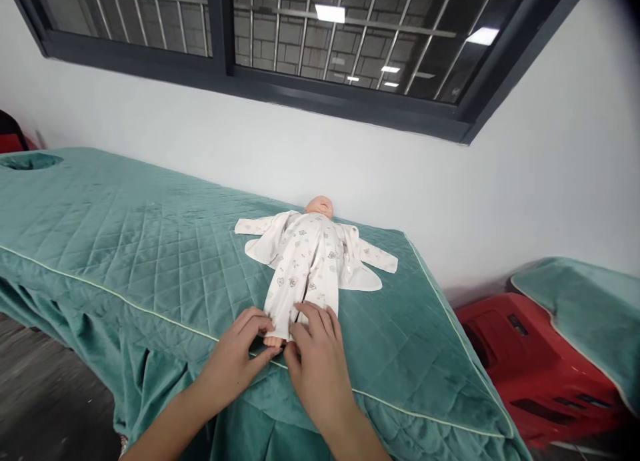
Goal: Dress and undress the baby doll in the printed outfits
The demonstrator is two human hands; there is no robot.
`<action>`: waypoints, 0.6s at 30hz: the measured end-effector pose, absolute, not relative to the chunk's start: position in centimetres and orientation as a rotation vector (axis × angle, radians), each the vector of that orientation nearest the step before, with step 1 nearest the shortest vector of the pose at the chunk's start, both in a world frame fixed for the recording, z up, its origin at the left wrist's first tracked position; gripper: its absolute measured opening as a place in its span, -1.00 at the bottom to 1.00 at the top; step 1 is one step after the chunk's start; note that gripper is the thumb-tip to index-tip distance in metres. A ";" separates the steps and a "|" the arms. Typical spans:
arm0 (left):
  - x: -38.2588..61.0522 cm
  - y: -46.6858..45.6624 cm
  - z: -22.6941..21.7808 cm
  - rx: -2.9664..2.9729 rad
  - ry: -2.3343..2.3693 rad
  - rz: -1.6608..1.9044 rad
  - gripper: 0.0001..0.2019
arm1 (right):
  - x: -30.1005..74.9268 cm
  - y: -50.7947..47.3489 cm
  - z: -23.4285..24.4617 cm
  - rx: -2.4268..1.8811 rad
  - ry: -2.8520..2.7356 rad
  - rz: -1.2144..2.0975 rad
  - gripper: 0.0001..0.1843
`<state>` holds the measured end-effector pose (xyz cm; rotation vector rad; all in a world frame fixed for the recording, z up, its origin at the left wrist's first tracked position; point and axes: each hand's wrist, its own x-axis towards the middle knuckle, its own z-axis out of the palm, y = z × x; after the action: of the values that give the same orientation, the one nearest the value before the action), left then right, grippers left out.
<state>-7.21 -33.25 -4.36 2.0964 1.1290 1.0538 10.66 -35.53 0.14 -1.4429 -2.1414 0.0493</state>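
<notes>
A baby doll (319,207) lies on its back on the green bed, its head by the wall. White printed baby trousers (283,277) cover its legs and reach up over its belly. A matching white baby top (365,264) lies spread beneath it, front flaps open and sleeves stretched to both sides. One small foot (273,341) pokes out of a trouser cuff. My left hand (240,354) pinches that cuff from the left, thumb beside the foot. My right hand (317,357) has its fingers closed over the trouser ends from the right, partly hiding the other leg's end.
The bed has a quilted green cover (150,234) with a face hole (30,161) at the far left. Behind it are a white wall (175,127) and a barred window (345,41). A red plastic stool (530,361), partly under green cloth, stands at the right.
</notes>
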 end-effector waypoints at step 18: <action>-9.3 -32.1 -4.5 2.148 1.203 1.244 -0.87 | 14.0 -37.4 0.0 -1.327 -2.094 0.116 -0.83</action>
<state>-9.34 -32.09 -4.46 2.1477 1.2028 1.2436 13.97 -37.36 -0.03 -1.3275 -2.0940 0.1161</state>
